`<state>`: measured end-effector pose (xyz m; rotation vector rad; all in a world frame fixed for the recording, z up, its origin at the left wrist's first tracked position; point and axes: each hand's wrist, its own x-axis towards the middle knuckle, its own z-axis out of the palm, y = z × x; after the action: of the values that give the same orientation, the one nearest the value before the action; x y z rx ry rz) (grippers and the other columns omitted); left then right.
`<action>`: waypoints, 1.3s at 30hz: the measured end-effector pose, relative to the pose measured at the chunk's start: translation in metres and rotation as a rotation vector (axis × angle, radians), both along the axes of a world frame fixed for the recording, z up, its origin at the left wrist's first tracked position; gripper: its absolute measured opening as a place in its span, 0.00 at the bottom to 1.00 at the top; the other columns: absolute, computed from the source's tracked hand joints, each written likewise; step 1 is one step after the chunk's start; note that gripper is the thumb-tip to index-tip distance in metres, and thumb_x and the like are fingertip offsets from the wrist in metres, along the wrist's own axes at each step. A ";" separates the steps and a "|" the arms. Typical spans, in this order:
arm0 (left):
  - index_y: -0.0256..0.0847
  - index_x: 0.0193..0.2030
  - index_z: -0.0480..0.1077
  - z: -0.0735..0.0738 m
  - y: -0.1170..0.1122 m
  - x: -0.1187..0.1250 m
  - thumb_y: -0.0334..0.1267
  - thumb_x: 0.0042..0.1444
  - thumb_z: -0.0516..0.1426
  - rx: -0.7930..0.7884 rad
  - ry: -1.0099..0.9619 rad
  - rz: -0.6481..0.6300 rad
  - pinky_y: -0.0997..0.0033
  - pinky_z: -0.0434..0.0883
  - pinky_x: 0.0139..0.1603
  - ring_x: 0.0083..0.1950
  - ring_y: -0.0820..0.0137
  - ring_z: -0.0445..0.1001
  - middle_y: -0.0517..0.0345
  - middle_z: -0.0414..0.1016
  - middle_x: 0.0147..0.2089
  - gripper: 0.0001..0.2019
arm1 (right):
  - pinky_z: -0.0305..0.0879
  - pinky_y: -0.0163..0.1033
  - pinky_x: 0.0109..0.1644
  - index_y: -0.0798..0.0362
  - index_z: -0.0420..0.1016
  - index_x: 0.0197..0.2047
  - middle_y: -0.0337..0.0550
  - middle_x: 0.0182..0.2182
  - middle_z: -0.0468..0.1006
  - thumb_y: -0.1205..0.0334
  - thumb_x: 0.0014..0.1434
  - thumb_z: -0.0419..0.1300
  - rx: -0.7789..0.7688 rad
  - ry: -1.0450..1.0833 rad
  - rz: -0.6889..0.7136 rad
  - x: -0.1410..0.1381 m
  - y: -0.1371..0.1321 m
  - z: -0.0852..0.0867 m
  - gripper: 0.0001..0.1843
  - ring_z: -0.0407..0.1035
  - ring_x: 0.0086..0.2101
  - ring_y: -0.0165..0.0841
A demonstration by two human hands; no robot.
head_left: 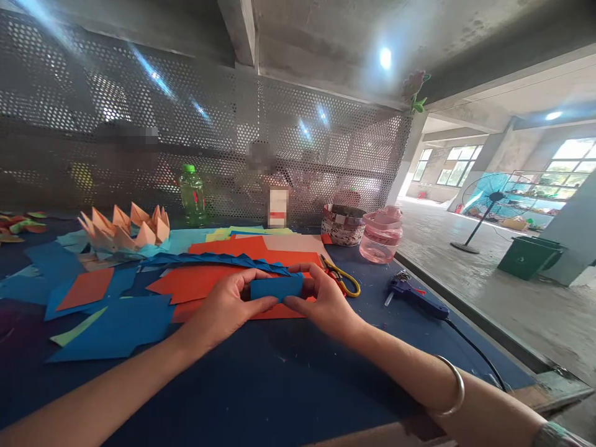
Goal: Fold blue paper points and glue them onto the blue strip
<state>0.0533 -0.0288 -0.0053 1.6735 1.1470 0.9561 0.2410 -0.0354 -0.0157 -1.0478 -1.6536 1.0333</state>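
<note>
The paper piece point(277, 287) is blue, the stacked sheets point(186, 283) orange-red, the jug point(379, 241) pink, the basket point(343, 228) mottled brown-and-white.

Place: workshop, papercraft by the look of it
Shell: bare concrete ceiling point(326, 37), grey floor point(428, 242), large windows point(459, 164)
Partition: perforated screen point(186, 81) behind worktable
Worktable point(256, 385): coloured paper point(195, 285), folded paper flower shape point(125, 230), scissors point(347, 273), corded glue gun point(423, 302)
Open hall: pedestal fan point(496, 197), green bin point(528, 257), stocked shelving point(544, 202) beyond
</note>
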 end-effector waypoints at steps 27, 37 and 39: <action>0.41 0.41 0.68 0.000 0.006 -0.008 0.42 0.43 0.64 0.086 0.135 0.085 0.75 0.59 0.25 0.23 0.74 0.64 0.70 0.64 0.20 0.18 | 0.57 0.36 0.35 0.49 0.63 0.46 0.32 0.24 0.71 0.63 0.49 0.63 0.160 -0.114 -0.071 0.008 0.007 -0.001 0.21 0.63 0.27 0.29; 0.41 0.40 0.70 0.001 0.009 -0.010 0.39 0.44 0.62 0.069 0.124 0.054 0.71 0.65 0.32 0.29 0.69 0.71 0.64 0.72 0.25 0.14 | 0.58 0.35 0.36 0.49 0.63 0.46 0.33 0.26 0.73 0.63 0.50 0.63 0.162 -0.099 -0.067 0.009 0.011 -0.003 0.20 0.63 0.27 0.28; 0.41 0.39 0.70 0.000 0.010 -0.011 0.39 0.44 0.62 0.064 0.115 0.050 0.71 0.66 0.33 0.30 0.68 0.72 0.64 0.74 0.26 0.14 | 0.58 0.35 0.36 0.49 0.64 0.46 0.33 0.26 0.72 0.62 0.50 0.63 0.156 -0.098 -0.079 0.009 0.012 -0.003 0.20 0.63 0.27 0.28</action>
<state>0.0428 -0.0186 -0.0055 1.7780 1.2508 0.9463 0.2497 -0.0237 -0.0185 -1.0652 -1.7270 0.7990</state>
